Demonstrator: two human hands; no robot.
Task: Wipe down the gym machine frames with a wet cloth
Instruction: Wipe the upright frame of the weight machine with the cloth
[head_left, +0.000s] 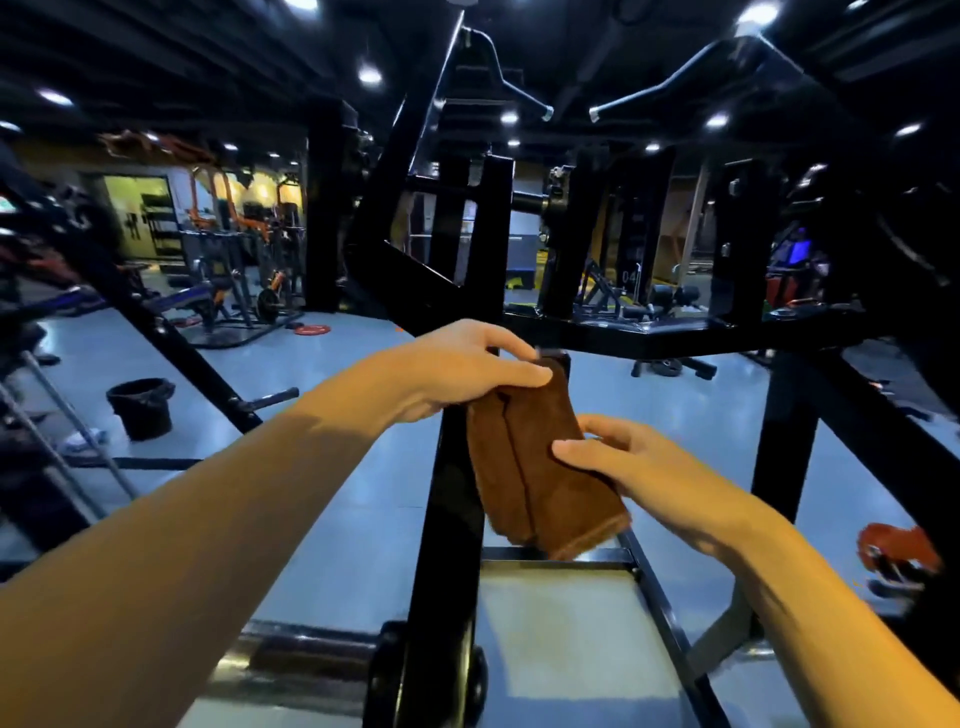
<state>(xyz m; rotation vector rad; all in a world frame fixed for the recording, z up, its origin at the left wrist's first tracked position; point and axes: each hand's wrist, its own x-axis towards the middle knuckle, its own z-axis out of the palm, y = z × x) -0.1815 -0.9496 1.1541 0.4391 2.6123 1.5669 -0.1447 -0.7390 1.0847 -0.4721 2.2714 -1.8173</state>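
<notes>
A folded brown cloth (540, 467) hangs in front of a black gym machine frame (457, 499), whose upright post runs down the middle of the view. My left hand (467, 369) pinches the cloth's top edge close to the frame's horizontal bar (649, 332). My right hand (628, 467) grips the cloth's right side lower down, thumb across its front. The cloth's lower end hangs free above a pale metal footplate (561, 623).
A black bucket (141, 408) stands on the grey floor at left. Angled black frame bars cross at left (171, 338) and right (883, 431). Benches and weight plates sit farther back. An orange-red object (896, 551) lies at far right.
</notes>
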